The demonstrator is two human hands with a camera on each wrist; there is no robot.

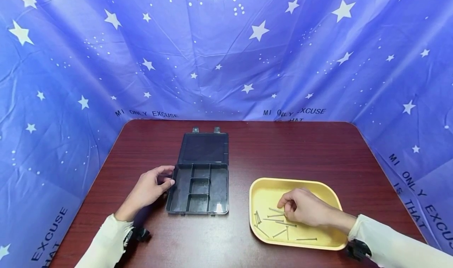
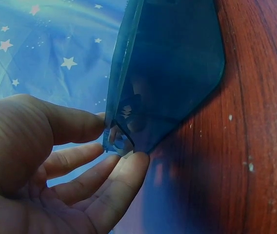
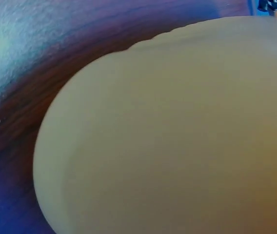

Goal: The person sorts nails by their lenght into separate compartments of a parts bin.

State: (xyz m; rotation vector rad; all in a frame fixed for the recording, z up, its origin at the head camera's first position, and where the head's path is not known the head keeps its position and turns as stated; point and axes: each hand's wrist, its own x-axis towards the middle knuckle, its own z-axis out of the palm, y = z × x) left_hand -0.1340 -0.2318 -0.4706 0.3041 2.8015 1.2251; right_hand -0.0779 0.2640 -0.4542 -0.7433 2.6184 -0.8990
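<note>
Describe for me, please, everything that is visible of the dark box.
The dark box looks like translucent plastic. It lies open on the reddish table, its lid folded back, two tabs on the far edge. Dividers form five compartments: one long on each side, three small between. The left hand holds its left edge.

Compartment box [image 1: 217,187] on table [image 1: 290,150], immediately right of left hand [image 1: 150,189]. Tray [image 1: 262,193] beneath right hand [image 1: 308,209]; nails [image 1: 273,219] inside, mostly to that hand's left. Curtain [image 1: 226,44] beyond both hands.
</note>
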